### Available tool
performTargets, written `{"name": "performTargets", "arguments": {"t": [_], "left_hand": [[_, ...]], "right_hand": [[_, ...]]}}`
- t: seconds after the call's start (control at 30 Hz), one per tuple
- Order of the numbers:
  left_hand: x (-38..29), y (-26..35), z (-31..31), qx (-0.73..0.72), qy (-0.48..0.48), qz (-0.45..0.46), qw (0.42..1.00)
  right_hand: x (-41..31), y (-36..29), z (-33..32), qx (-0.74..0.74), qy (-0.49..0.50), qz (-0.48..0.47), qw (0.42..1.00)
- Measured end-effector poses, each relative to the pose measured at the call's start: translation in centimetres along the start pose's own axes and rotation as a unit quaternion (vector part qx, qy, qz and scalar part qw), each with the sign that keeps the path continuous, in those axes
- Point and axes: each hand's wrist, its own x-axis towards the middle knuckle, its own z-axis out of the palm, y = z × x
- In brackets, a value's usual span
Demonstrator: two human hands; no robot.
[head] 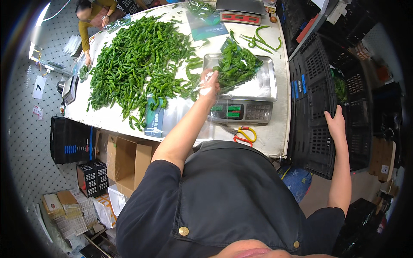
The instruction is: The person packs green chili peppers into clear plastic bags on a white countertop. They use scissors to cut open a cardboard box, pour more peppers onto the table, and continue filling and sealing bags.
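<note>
My left hand (209, 84) grips the gathered end of a clear plastic bag of green peppers (237, 66), which lies on the steel pan (270, 80) of a digital scale (238, 111). Away to the right, my right hand (336, 122) holds the rim of a black plastic crate (317, 125) beside the table. A large heap of long green peppers (129, 61) covers the left part of the white table (281, 129). Flat plastic bags (179, 113) lie left of the scale, partly under peppers. Scissors (246, 135) with red and yellow handles rest in front of the scale.
Another person (93, 19) works at the table's far left, near a second scale (69, 90). A third scale (240, 16) stands at the far edge, beside a filled bag (201, 11). An open cardboard box (127, 158) and black crates (72, 138) are below the left edge.
</note>
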Motion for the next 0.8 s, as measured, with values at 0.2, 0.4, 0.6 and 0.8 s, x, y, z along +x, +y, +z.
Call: {"name": "performTargets", "arguments": {"t": [0.2,0.4,0.6,0.8], "left_hand": [[-2.1,-1.0,-2.9,0.066,0.032,-0.035,0.997],[-6.0,0.1,-5.6,0.095,0.011,-0.113,0.989],[-12.7,4.1,-15.8,0.225,-0.118,-0.127,0.959],[-12.5,12.0,-27.0,0.191,0.007,0.046,0.980]], "right_hand": [[0.0,-0.5,-0.1,-0.027,-0.016,0.023,0.999],[0.2,-0.1,0.2,-0.065,0.014,0.014,0.998],[0.3,0.0,0.2,-0.059,-0.001,0.026,0.998],[0.7,0.6,0.5,-0.070,0.017,0.005,0.997]]}}
